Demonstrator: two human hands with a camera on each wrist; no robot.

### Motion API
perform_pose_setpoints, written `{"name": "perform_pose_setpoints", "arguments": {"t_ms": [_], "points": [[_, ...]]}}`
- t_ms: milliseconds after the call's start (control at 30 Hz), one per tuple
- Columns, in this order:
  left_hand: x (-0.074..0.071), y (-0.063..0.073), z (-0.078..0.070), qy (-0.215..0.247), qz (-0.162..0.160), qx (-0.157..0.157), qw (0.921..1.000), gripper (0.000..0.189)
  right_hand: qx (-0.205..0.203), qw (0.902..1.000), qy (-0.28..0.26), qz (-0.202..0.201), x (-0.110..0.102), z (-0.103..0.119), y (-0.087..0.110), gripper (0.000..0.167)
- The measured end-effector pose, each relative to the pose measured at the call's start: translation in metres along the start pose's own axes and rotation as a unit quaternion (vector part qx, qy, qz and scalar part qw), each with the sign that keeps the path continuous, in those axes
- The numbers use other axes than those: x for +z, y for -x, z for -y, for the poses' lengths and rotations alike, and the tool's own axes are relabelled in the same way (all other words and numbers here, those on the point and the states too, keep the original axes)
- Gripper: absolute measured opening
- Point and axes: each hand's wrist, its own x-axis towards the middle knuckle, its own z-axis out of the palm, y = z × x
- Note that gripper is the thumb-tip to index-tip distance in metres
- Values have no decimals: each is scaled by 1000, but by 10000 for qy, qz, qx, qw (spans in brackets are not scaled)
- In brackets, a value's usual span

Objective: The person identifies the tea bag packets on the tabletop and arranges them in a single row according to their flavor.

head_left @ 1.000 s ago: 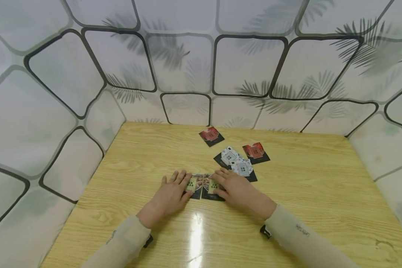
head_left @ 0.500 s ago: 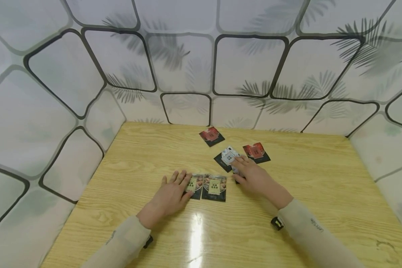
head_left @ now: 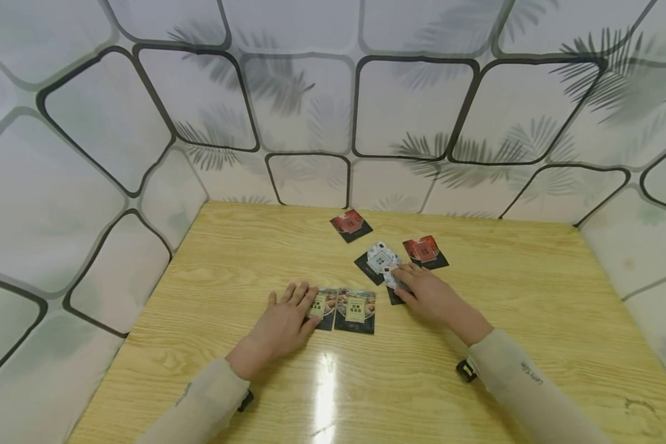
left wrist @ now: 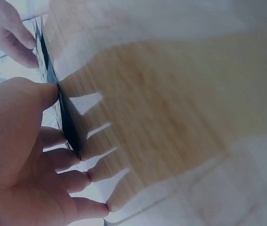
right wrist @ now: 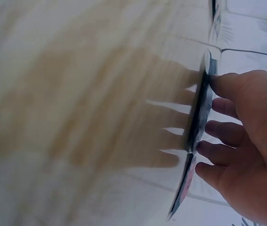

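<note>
Two flat square packets with yellow labels lie side by side in the head view. On the left packet (head_left: pixel 324 314) rests my left hand (head_left: pixel 280 324), fingers spread; the right packet (head_left: pixel 355 311) is uncovered. My right hand (head_left: pixel 430 296) lies over the lower white-and-black packet (head_left: pixel 395 297), hiding much of it. The upper white-and-black packet (head_left: pixel 374 262) sits tilted just behind. In the left wrist view, fingers of the left hand (left wrist: pixel 25 155) touch the dark packet edge (left wrist: pixel 68 122). The right wrist view has the right hand (right wrist: pixel 251 127) with thumb and fingertips on a packet (right wrist: pixel 200 108).
Two red-and-black packets lie farther back, one at the rear middle (head_left: pixel 351 226) and one right of the white pair (head_left: pixel 425 253). The wooden table (head_left: pixel 200 259) meets a patterned fabric wall (head_left: pixel 311 123) at the back and sides.
My right hand has left the right yellow-label packet and moved rightward onto the lower white packet, which now looks turned straighter. The left hand has stayed in place.
</note>
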Motion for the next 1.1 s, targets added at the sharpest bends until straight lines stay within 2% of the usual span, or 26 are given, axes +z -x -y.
{"name": "perform_pose_setpoints", "arguments": {"t_ms": [267,667,1100], "points": [[0,0,0,-11,-5,9,10000,68,94,9999,-50,56,1,1,2,52],[-4,0,-1,57,-15,41,10000,68,48,9998,200,-58,2,5,8,54],[-3,0,0,70,54,-9,10000,68,125,9999,-86,61,5,7,11,57]]}}
